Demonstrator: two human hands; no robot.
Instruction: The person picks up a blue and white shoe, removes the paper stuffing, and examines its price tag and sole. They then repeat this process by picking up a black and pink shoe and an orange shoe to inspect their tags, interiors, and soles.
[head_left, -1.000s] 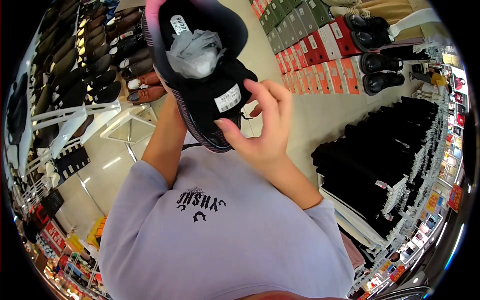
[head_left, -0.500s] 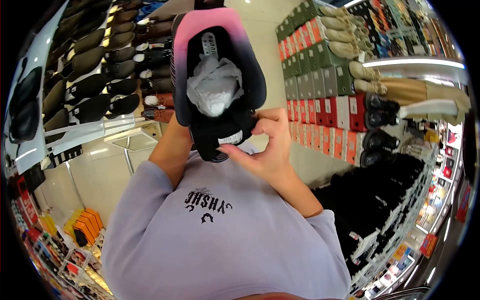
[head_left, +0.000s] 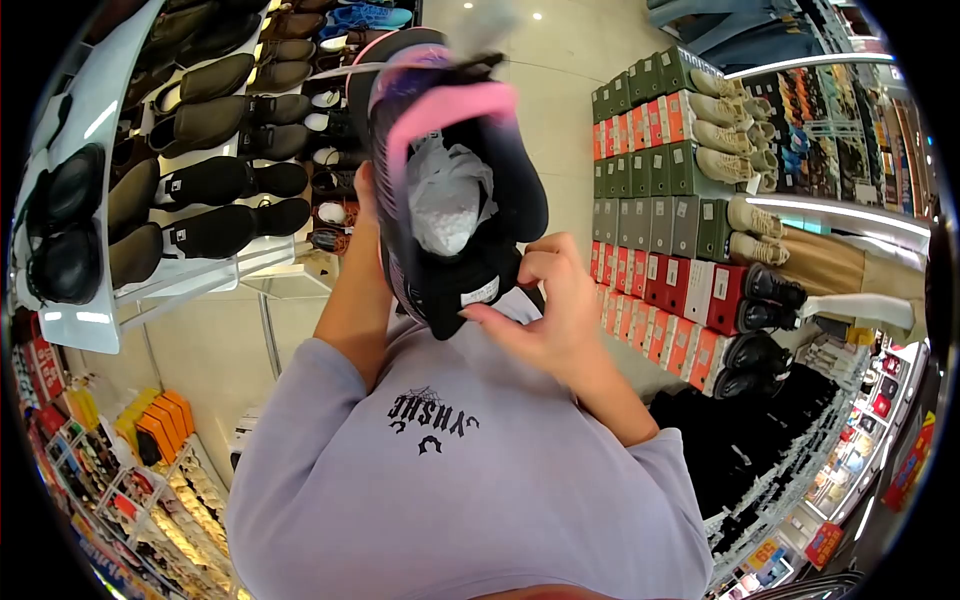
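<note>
A black sneaker (head_left: 522, 185) with a pink-to-purple padded collar is held up in front of my chest, its opening facing me. Crumpled grey tissue paper (head_left: 445, 205) is stuffed inside it. My left hand (head_left: 367, 192) grips the sneaker from its left side, with most of the fingers hidden behind it. With thumb and bent fingers, my right hand (head_left: 553, 305) pinches the black tongue (head_left: 445, 300), close to a white label (head_left: 481, 291). Beyond the collar, a blurred pale translucent piece (head_left: 482, 28) shows; I cannot make out what it is.
Tilted shelves (head_left: 80, 325) of dark shoes stand on the left. Stacked green and red shoe boxes (head_left: 680, 290) line the right, with shoes on top. Black garments (head_left: 745, 440) hang at lower right. Orange boxes (head_left: 165, 428) sit at lower left. Tiled floor (head_left: 560, 80) runs between.
The sneaker has tilted and turned, showing more of its left outer side, and sits slightly farther right in view. My right hand stays on the tongue. The blurred pale piece has come into view.
</note>
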